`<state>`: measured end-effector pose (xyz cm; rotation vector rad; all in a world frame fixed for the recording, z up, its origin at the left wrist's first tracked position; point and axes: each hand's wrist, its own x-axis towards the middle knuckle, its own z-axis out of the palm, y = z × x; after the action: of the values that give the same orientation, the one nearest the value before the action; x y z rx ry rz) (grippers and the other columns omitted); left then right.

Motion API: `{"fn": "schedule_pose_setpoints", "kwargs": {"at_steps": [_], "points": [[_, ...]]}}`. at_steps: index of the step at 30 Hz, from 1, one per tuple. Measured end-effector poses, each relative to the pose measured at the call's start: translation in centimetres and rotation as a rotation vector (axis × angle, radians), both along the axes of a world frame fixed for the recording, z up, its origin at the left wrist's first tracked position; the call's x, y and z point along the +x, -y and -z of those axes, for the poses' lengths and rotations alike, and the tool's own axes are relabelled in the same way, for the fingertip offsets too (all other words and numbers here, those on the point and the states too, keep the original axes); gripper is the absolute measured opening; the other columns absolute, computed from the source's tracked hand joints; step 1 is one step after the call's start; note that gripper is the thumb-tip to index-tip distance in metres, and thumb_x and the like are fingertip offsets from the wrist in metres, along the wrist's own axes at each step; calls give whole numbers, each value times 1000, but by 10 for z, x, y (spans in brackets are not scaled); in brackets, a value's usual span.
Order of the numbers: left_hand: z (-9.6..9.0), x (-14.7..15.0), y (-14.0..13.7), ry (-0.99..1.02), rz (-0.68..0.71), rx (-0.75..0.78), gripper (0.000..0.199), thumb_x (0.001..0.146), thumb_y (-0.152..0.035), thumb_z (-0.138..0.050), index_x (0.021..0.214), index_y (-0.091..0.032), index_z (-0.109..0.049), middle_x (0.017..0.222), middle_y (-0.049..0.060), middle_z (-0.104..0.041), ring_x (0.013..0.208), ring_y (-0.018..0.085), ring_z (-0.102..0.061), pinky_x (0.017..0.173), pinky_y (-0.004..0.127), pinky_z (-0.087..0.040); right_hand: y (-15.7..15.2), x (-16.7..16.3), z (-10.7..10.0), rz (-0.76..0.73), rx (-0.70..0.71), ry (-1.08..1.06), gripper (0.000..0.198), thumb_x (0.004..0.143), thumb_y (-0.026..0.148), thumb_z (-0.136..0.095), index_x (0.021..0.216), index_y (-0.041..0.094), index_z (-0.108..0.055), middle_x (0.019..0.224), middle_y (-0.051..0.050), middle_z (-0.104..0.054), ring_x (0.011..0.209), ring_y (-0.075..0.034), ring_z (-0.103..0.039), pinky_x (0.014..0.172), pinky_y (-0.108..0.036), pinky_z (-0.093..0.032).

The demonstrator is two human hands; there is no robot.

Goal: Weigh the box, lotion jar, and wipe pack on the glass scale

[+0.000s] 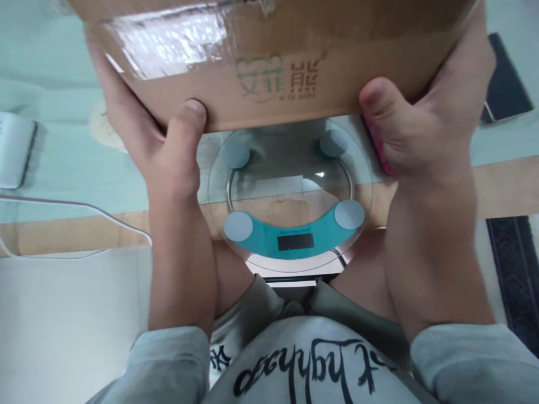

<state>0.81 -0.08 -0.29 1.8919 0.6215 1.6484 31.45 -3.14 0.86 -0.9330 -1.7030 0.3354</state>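
The left hand (168,151) grips the left end of a cardboard box (269,67): its thumb lies flat on the near face, close to the bottom edge, and the other fingers wrap around the end out of sight. The right hand (416,129) grips the right end the same way, thumb pressed on the near face at the lower right corner, the remaining fingers hidden behind the box. Both hands are clasped on the box, and it is held in the air, tilted slightly, with nothing under it touching it.

The box is brown, with shiny clear tape across its upper left part and printed green and red characters near the middle of the near face.

Directly below the box, between the two forearms, a round glass scale (290,196) lies on the floor. It has four grey round pads, a teal curved band along its near edge and a dark display in that band. The box covers the scale's far edge from view.

A pink object (379,148) shows just beside the right thumb. A white cable (84,207) runs across the floor at the left, near a white device (14,148) at the left edge of view.
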Motion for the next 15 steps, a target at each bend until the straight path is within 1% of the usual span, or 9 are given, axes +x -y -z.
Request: {"fn": "schedule_pose_setpoints", "kwargs": {"at_steps": [3,5,6,8,10,12,13,15], "points": [[12,28,3,5,15,23,83,82,-90,-78,133,-25,-67,123,1,-73,158,23,-52,131,30,-55,-12,4,15,-22,-35,-17,78,99,64,-78,153,12,-59,150,-6,-65,143,-12,-66,128,-23,-56],[20,39,0,-4,25,30,84,81,-90,-78,133,-25,-67,123,1,-73,159,23,-52,129,29,-55,-12,5,18,-9,-79,2,74,100,66,-76,151,14,-60,151,-4,-64,144,-11,-66,130,-23,-55],[24,40,-4,-6,24,29,84,81,-90,-78,134,-25,-66,123,1,-73,159,23,-52,129,29,-56,-12,4,18,0,-93,10,73,101,66,-75,150,15,-60,152,-4,-64,145,-10,-65,132,-23,-54],[32,31,-18,-2,16,22,84,82,-87,-79,136,-25,-65,124,1,-74,158,23,-54,128,29,-56,-10,3,19,26,-119,9,76,100,68,-75,152,15,-58,156,-5,-62,149,-10,-63,134,-22,-52],[40,13,-39,-18,30,48,77,88,-80,-82,140,-26,-64,129,-1,-75,151,22,-60,126,27,-57,-10,1,22,94,-147,-3,85,98,74,-75,154,13,-56,159,-7,-60,152,-12,-62,136,-23,-52],[49,-7,-62,-58,71,141,67,99,-69,-80,150,-28,-63,140,-3,-74,142,18,-67,124,25,-57,-11,-1,27,159,-133,-35,92,96,78,-75,155,10,-54,160,-10,-59,154,-13,-61,136,-24,-52],[53,-15,-72,-70,72,203,65,103,-67,-77,154,-29,-62,145,-4,-73,139,17,-69,123,24,-58,-13,-1,30,178,-111,-54,92,96,78,-74,154,9,-54,159,-10,-59,153,-13,-62,136,-24,-52],[61,-25,-87,-72,-11,298,64,107,-68,-70,159,-31,-62,146,-5,-74,133,15,-71,118,23,-60,-15,-3,34,160,-77,-80,86,99,74,-73,152,10,-52,159,-11,-59,150,-11,-62,137,-24,-51]]}}
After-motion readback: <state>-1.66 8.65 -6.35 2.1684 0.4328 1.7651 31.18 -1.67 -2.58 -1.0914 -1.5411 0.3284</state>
